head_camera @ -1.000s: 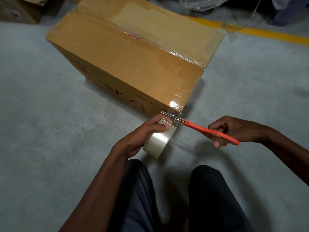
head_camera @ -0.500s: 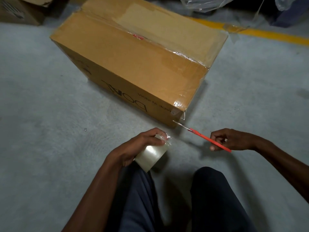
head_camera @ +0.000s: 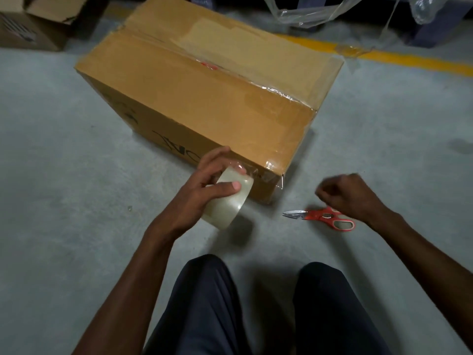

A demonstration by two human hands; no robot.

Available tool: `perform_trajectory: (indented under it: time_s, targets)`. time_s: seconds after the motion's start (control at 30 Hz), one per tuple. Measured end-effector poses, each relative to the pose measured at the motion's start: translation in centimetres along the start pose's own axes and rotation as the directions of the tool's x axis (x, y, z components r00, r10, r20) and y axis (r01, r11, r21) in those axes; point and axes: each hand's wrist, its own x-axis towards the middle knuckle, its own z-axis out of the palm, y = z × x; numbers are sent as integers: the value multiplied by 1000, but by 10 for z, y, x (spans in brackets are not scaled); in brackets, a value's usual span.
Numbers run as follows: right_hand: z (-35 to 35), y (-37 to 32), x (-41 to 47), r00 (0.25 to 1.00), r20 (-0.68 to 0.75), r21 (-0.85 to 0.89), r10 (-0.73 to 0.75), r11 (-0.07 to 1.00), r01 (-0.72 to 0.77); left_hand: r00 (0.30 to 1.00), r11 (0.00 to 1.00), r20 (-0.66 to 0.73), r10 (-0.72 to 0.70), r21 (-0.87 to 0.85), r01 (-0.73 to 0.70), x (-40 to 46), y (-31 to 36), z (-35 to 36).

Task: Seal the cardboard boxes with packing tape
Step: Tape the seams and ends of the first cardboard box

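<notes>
We can make out only partial, upside-down black letters on the cardboard box (head_camera: 194,106) side; nothing reads clearly.

A: Where's the cardboard box (head_camera: 204,98)?

B: On the floor (head_camera: 64,175), dead centre, its near corner towards the person's knees (head_camera: 256,290).

A: And the tape roll (head_camera: 229,203)?

B: In the left hand (head_camera: 202,193), just before that near corner, off the floor.

A: Scissors (head_camera: 322,216)?

B: Flat on the floor, right of the roll, blades towards it. The right hand (head_camera: 350,193) hovers over the handles, behind them.

A: Further back?

B: A second box (head_camera: 28,29) far left behind the main one, plastic sheeting (head_camera: 307,14) behind it to the right, and a floor line (head_camera: 409,60) running along the back right.
</notes>
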Motion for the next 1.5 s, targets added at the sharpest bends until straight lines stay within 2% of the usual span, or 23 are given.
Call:
perform_trajectory:
  time_s: [0.07,0.13,0.17,0.27,0.43,0.57,0.77,0.87,0.97,1.07,1.13,1.23,1.33,1.43,1.5]
  targets:
    - [-28,-54,-5,955,-296,290,8,953,82,1000,999,-10,30,13,-30,2,-2,0]
    - [-45,-97,-5,908,-417,465,-48,846,259,999,999,-15,31,-32,-31,5,-2,-1]
    - [-47,-113,-2,907,-404,475,-118,820,318,999,999,-14,34,-31,-34,7,-2,-1]
    - [-32,-131,14,909,-250,326,-334,855,404,998,998,-15,54,12,-54,11,-6,1]
    - [-41,-124,34,872,-66,191,-485,852,488,999,999,-3,53,-3,-53,13,-13,5]
    - [-59,-125,47,853,116,162,-510,857,490,997,996,-18,77,47,-76,16,-20,8]
    - [-67,-129,59,776,240,7,-583,801,599,996,995,-19,83,55,-82,14,-20,5]
    - [-71,-136,53,809,247,-49,-533,827,560,990,996,-113,85,41,-81,18,-6,-16]
    - [-68,-166,43,885,286,-169,-368,889,425,977,997,-206,48,64,-36,28,11,-48]
    - [-34,-204,48,963,16,-142,-267,953,267,978,997,-207,-32,65,46,33,16,-71]
    - [-9,-207,59,975,-70,-183,-211,963,196,987,995,-152,-44,84,57,31,18,-74]
    - [3,-179,69,963,-84,-298,-255,929,220,992,994,-113,-62,87,72,28,17,-70]
    - [-13,-139,67,956,-87,-267,-279,931,248,993,994,-88,-78,68,84,30,12,-64]
    - [-49,-88,68,970,-70,-269,-234,940,207,994,991,-70,-89,92,95,35,13,-59]
    - [-77,-56,67,985,-77,-315,-157,941,125,993,992,-78,-90,87,97,37,19,-61]
